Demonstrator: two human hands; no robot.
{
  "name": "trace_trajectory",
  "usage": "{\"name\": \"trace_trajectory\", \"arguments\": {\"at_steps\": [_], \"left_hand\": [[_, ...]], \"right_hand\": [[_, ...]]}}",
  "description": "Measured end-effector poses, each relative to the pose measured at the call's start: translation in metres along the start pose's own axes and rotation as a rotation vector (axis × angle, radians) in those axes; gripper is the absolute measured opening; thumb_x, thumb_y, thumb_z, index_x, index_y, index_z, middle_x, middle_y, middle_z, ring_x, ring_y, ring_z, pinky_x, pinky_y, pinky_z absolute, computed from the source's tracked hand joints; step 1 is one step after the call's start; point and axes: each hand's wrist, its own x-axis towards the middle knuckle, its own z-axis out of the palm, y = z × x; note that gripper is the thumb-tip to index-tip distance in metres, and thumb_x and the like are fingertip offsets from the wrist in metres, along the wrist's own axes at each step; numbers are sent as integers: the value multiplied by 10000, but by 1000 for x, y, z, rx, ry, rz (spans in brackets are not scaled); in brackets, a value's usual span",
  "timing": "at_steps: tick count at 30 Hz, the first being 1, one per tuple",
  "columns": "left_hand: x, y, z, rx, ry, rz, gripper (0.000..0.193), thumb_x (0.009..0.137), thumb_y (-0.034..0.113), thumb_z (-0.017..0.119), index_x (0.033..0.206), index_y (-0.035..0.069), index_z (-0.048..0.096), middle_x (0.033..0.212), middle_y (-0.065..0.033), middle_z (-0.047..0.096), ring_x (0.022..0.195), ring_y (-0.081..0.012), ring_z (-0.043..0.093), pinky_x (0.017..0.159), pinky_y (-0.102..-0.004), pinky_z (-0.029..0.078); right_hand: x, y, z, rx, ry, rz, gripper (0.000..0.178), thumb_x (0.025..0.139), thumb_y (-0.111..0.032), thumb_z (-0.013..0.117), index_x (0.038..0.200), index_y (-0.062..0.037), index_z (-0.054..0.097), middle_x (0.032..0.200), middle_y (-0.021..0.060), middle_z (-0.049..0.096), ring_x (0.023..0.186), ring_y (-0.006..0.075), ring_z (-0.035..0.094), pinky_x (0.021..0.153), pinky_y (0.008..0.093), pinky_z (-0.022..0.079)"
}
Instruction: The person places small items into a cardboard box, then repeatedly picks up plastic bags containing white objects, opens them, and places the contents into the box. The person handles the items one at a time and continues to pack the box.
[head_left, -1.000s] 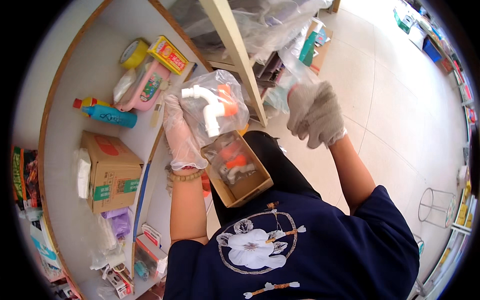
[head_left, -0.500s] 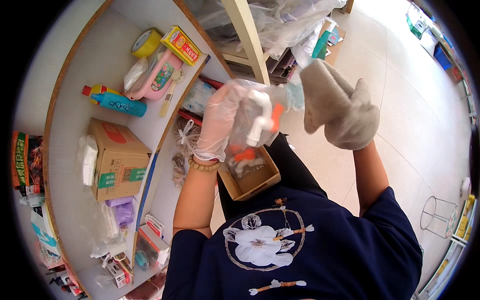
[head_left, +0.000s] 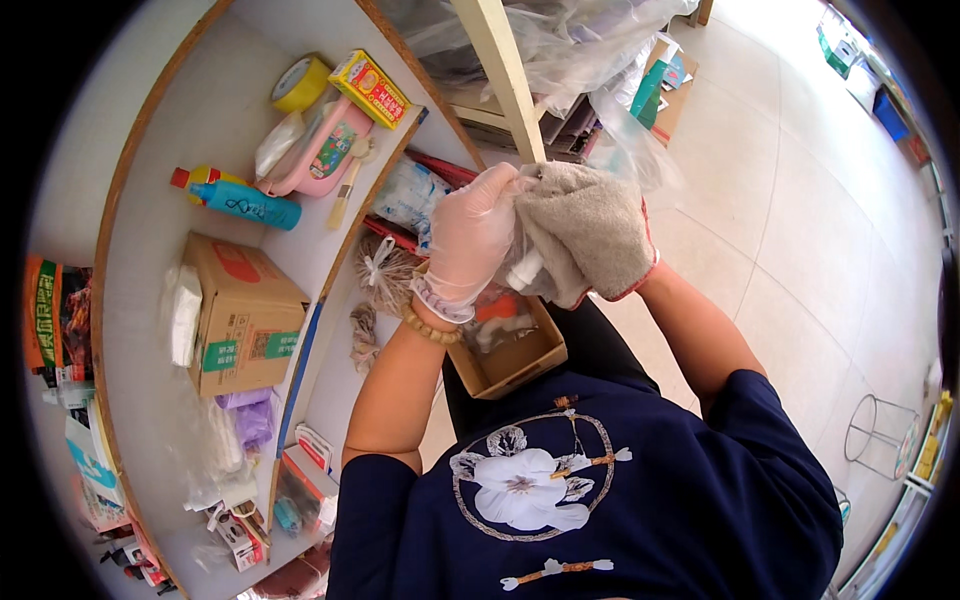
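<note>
My left hand [head_left: 470, 232], in a thin clear glove, is closed on the top of a clear plastic bag. Inside that bag is a white plastic tap [head_left: 525, 270]; its orange part, plain a moment ago, is now hidden. A grey cloth [head_left: 590, 215] with red edging wraps my right hand [head_left: 650, 280] and presses against the bag, covering most of it. The right fingers are hidden under the cloth, bent around the bag's side. Just below both hands, an open cardboard box [head_left: 545, 368] rests at my lap, holding bagged white and orange pieces [head_left: 498, 325].
Shelves at the left hold a cardboard carton [head_left: 235, 315], a blue bottle [head_left: 250, 205], a pink container [head_left: 318, 150], yellow tape [head_left: 300, 84] and a brush [head_left: 345, 190]. A cream post [head_left: 505, 75] rises beyond my hands. Tiled floor [head_left: 740, 180] spreads to the right.
My right hand with the grey cloth has come left and down from the side onto the bag. The left hand has shifted slightly right and still grips the bag.
</note>
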Motion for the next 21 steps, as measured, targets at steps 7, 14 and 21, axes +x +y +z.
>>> {"name": "trace_trajectory", "arguments": {"at_steps": [7, 14, 21], "left_hand": [[-13, 5, 15, -414, 118, -221, 192, 904, 166, 593, 832, -11, 603, 597, -52, 437, 583, -73, 357, 527, -247, 359], [-20, 11, 22, -425, 153, -177, 214, 914, 185, 588, 829, -12, 593, 620, -5, 450, 606, -59, 376, 551, -232, 362], [-25, -3, 34, -512, 164, -117, 218, 942, 182, 547, 813, 11, 584, 677, 42, 475, 639, -40, 389, 585, -213, 358]], "right_hand": [[3, 8, 2, -215, -189, 294, 250, 770, -182, 596, 1006, -103, 588, 763, 126, 587, 759, 293, 614, 616, 381, 483], [-4, 36, 24, -149, 133, 262, 294, 759, -170, 585, 1028, -50, 571, 808, 162, 588, 802, 368, 581, 711, 451, 454], [-35, 100, 56, -317, 417, 399, 227, 801, -155, 574, 988, -28, 554, 948, 194, 587, 896, 361, 568, 748, 451, 452]]}}
